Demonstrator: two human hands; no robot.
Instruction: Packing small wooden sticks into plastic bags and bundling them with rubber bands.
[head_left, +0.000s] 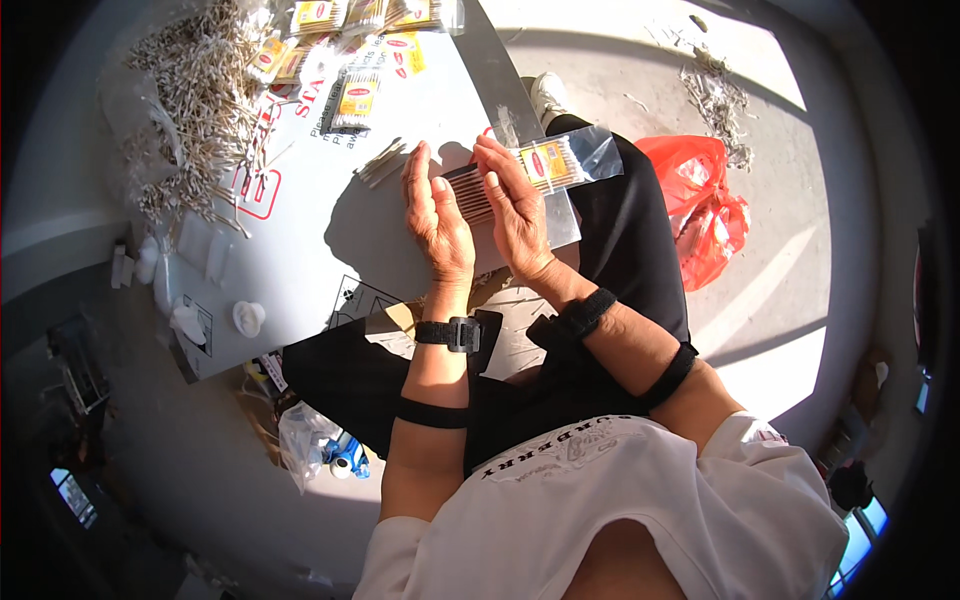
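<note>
both hands, left hand (436, 215) and right hand (515, 205), press a bundle of sticks (470, 190) half into a clear bag (572, 160) above the surface (400, 110); a loose squeeze could let sticks slide out and scatter.

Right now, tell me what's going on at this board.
A seated person holds a bundle of cotton swabs between both hands, left hand and right hand, with one end inside a clear plastic packet. A big loose pile of swabs and several filled packets lie on the white board across the lap.
</note>
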